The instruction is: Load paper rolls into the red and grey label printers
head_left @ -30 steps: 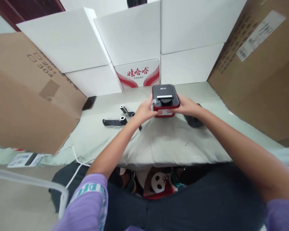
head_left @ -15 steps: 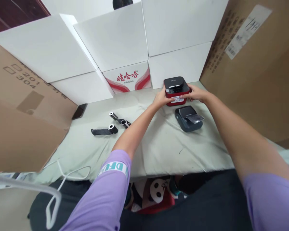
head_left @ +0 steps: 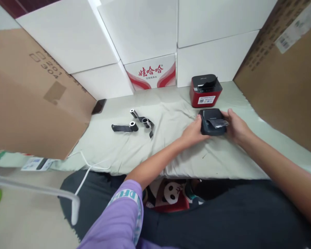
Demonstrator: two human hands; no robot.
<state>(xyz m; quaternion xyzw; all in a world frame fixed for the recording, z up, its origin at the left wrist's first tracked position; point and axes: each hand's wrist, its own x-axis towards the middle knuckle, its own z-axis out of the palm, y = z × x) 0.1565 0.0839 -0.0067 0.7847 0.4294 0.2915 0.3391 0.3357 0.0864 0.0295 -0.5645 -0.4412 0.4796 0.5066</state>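
Observation:
My left hand (head_left: 195, 133) is closed on the left side of a small dark printer (head_left: 208, 128), and my right hand (head_left: 235, 126) grips its right side. A dark, glossy strip (head_left: 219, 123) sticks out of the printer's top towards the right. Just behind it stands a red printer (head_left: 203, 95) with a black top and a white label on its front; neither hand touches it. To the left lie a small roll with an unwound black strip (head_left: 123, 128), a second roll (head_left: 133, 113) and an open ring-like roll (head_left: 145, 121) trailing black strip.
White boxes (head_left: 145, 31) form a wall at the back. Brown cardboard panels stand left (head_left: 28, 97) and right (head_left: 298, 86). A phone (head_left: 99, 106) lies by the left panel. A white cable (head_left: 85, 169) hangs over the front edge of the cloth-covered table (head_left: 168, 152).
Both hands have let go of the red printer, which stays by the back boxes. They have come nearer and taken hold of the dark printer. The camera view has shifted.

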